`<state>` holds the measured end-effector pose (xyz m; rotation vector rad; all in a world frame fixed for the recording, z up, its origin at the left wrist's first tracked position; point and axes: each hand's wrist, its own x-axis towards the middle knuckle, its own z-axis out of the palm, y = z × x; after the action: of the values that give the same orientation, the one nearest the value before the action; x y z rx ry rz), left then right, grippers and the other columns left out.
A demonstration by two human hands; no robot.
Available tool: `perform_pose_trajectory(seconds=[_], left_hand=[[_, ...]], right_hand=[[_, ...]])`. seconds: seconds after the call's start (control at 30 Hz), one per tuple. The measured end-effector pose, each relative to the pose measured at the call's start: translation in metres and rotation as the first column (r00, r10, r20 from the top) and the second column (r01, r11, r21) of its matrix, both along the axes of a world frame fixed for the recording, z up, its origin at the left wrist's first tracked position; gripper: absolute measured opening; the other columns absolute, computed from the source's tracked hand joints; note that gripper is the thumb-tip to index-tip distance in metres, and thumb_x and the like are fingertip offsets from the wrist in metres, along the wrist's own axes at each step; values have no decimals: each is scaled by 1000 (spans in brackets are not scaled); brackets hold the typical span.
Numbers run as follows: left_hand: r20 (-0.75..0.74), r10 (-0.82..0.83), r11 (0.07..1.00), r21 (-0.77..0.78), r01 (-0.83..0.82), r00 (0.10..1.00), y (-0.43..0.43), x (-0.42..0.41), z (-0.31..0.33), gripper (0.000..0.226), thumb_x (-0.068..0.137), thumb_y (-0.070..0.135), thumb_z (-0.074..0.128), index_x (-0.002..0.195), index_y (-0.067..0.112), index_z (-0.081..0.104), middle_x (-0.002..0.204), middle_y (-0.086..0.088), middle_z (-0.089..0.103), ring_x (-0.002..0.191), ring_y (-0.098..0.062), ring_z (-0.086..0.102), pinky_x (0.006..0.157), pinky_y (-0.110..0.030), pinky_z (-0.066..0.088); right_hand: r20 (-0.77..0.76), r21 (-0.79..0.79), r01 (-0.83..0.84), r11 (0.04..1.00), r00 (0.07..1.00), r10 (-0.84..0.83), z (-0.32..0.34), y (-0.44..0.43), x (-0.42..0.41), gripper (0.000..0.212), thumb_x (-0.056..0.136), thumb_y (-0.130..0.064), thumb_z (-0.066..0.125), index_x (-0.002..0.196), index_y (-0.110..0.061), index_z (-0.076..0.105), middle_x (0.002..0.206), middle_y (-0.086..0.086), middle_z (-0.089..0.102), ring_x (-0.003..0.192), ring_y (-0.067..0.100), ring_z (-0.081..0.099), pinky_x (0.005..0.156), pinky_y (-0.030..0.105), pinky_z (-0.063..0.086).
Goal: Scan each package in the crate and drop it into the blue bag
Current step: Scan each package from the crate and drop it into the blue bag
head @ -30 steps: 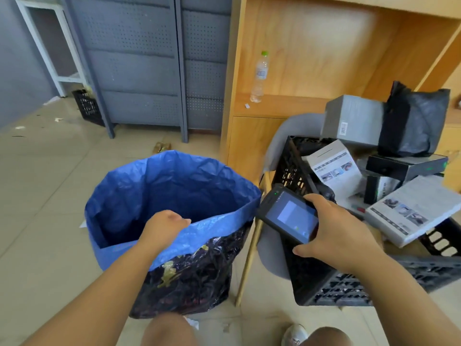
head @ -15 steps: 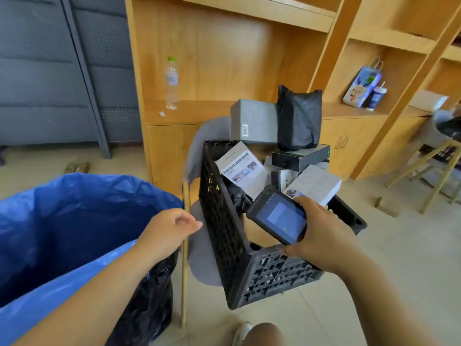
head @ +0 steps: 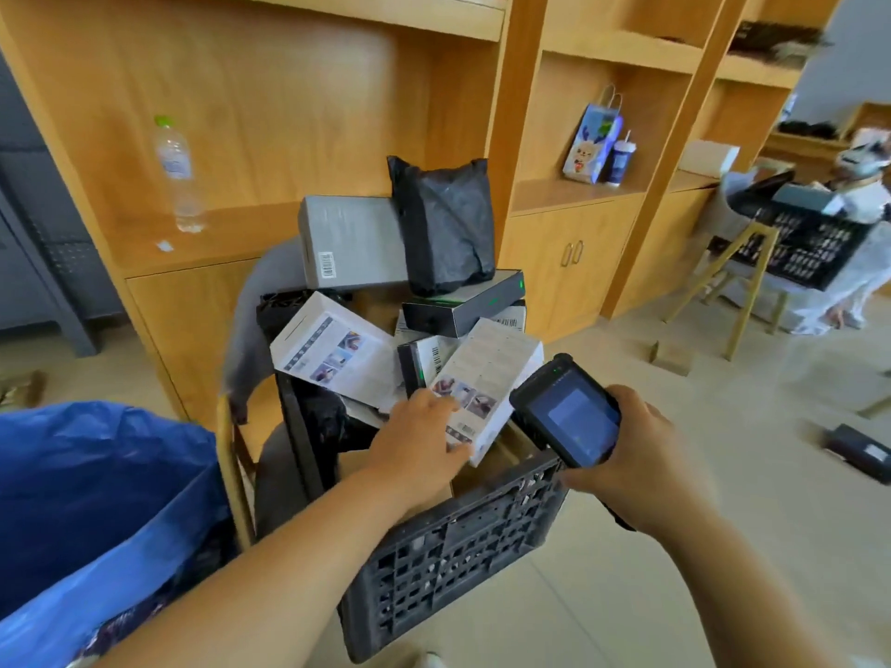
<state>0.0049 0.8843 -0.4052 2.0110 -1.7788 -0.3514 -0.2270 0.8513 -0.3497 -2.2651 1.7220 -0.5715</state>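
Note:
A black plastic crate (head: 458, 547) sits on a grey chair, heaped with packages: a grey box (head: 347, 243), a black poly bag (head: 443, 224), a black box (head: 463, 306) and white printed boxes. My left hand (head: 414, 436) lies on the near white box (head: 492, 378), fingers spread over its lower edge; whether it grips the box is unclear. My right hand (head: 622, 455) holds a black handheld scanner (head: 566, 409) just right of that box, screen facing me. The blue bag (head: 96, 499) stands open at the lower left.
Wooden shelving (head: 525, 137) runs behind the crate, with a water bottle (head: 176, 176) and a gift bag (head: 595, 137) on it. Another person (head: 863, 233) stands by a second crate at the far right. A dark box (head: 858, 450) lies on the floor at right.
My view has swung right, away from the blue bag. My left hand has moved from the bag's rim over to the white box in the crate. The scanner has stayed in my right hand.

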Motion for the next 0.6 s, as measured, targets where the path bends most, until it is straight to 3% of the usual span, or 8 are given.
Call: perform_pose_trajectory(seconds=[0.1,0.23,0.4,0.6], left_hand=[[122,1,998,68,-9,993,-24,-12,-12,71,85,57,55,143,26,27,146,-6,26,127,-31,29,97,-42,42],[226,86,987,114,-114,970,-48,-22,-25,83,79,64,59,142,27,19,147,-9,23,128,-36,28,97,-46,42],[244,104,980,141,-141,964,-59,-29,-39,93,77,59,67,140,23,10,143,-13,16,129,-36,24,98,-48,40],[248,104,981,134,-141,963,-65,-33,-39,87,78,44,70,139,19,12,139,-14,21,122,-36,29,90,-38,47]], right_hand=[[10,2,26,1000,1000,-26,-5,-10,-9,83,49,-44,76,121,-31,35,92,-6,47,77,21,53,60,43,55],[12,30,43,999,999,-44,-9,-20,-16,84,50,-44,73,122,-31,33,94,-6,47,75,22,55,57,42,55],[-18,37,46,998,999,-45,-15,-25,-17,85,52,-46,73,126,-30,33,96,-6,48,79,19,53,62,40,54],[28,66,34,997,999,-35,-19,-26,-18,83,53,-43,74,124,-31,34,93,-9,48,76,19,55,63,42,54]])
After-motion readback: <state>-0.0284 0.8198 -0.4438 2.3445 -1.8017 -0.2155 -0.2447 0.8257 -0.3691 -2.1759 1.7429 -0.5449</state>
